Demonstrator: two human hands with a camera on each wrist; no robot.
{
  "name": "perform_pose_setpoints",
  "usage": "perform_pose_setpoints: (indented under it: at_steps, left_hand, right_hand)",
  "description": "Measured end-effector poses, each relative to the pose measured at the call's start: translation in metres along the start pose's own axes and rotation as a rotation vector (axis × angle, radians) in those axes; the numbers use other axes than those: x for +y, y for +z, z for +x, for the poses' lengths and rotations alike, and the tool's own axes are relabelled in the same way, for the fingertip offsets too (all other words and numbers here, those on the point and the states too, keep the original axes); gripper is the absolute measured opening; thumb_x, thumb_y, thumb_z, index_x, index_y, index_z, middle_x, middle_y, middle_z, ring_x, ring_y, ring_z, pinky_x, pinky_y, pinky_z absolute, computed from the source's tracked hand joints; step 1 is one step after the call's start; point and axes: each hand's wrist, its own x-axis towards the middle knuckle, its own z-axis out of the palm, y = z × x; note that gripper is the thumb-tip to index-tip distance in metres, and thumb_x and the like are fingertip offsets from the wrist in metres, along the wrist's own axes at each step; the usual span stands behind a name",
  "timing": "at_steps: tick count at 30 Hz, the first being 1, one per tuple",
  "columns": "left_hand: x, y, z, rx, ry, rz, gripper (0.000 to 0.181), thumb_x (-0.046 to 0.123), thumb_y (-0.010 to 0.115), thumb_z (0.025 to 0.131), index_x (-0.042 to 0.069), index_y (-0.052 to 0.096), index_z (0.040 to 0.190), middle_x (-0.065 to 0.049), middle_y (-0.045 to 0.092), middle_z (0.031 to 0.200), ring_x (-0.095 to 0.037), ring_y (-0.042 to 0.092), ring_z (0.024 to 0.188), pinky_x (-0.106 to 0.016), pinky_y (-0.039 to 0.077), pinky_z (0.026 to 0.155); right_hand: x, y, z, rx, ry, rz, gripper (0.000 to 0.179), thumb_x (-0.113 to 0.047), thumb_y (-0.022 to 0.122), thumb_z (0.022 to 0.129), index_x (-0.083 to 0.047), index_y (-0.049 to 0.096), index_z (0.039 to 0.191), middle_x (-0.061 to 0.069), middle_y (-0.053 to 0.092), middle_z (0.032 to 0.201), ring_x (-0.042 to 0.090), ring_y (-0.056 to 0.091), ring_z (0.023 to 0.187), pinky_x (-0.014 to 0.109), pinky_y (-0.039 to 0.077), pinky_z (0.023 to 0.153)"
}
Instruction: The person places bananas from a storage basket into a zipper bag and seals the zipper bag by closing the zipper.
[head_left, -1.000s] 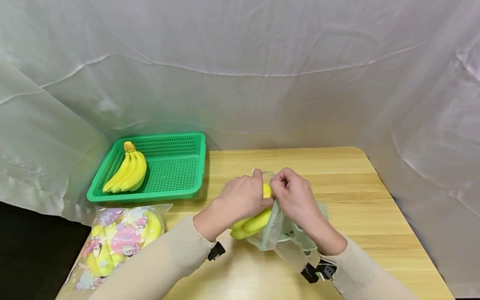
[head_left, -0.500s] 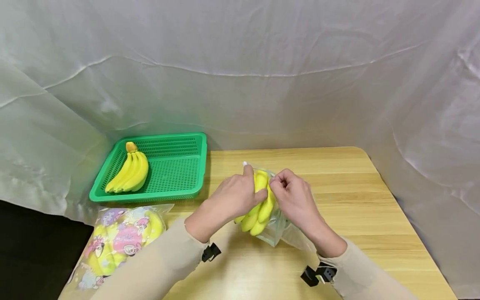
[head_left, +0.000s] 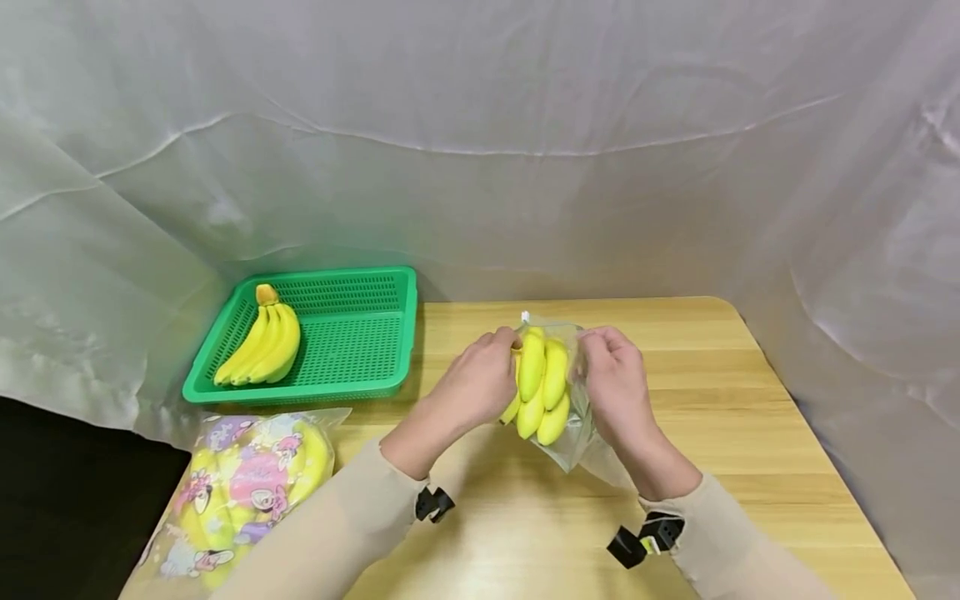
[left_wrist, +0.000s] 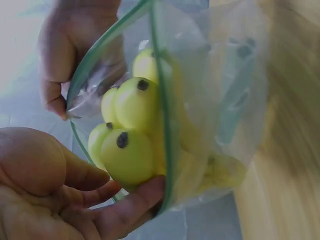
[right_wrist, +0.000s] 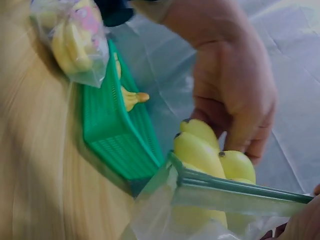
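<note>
One bunch of smooth yellow bananas (head_left: pixel 543 387) sits mostly inside a clear plastic zip bag (head_left: pixel 573 452) with a green closure strip (left_wrist: pixel 166 100), over the pale wood-grain table (head_left: pixel 750 425). In the head view the bananas run roughly away from the person, and their stem cannot be made out. The left wrist view gives it: blunt dark tips (left_wrist: pixel 122 140) face out through the bag's mouth while the stem end (left_wrist: pixel 220 171) lies deep inside, so the long axis runs from mouth to bottom. The right wrist view shows several tips poking past the strip.

The left hand (head_left: pixel 480 379) has its fingers curled on one edge of the mouth, gripping the bag and touching the nearest banana; the right hand (head_left: pixel 617 383) pinches the other edge, plainest in the left wrist view.

The head view adds a white slider (head_left: pixel 525 317) and the whole green perforated plastic basket (head_left: pixel 411 333), with a second yellow banana bunch (head_left: pixel 266 342) inside, its stem pointing away from the person. Near the basket lies a transparent bag printed with pink and purple figures (head_left: pixel 251 483), yellow bananas showing through
</note>
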Motion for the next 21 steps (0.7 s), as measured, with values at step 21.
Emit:
perform_pose_setpoints:
  at_steps: [21]
  left_hand:
    - [-0.031, 0.01, 0.009, -0.264, -0.043, -0.294, 0.034, 0.032, 0.061, 0.106, 0.005, 0.07, 0.124, -0.01, 0.074, 0.111, -0.02, 0.07, 0.091, -0.037, 0.059, 0.078]
  right_hand:
    - [-0.01, -0.003, 0.004, -0.028, -0.005, 0.299, 0.036, -0.008, 0.045, 0.107, -0.012, 0.049, 0.072, -0.001, 0.049, 0.067, 0.015, 0.048, 0.068, 0.032, 0.054, 0.073]
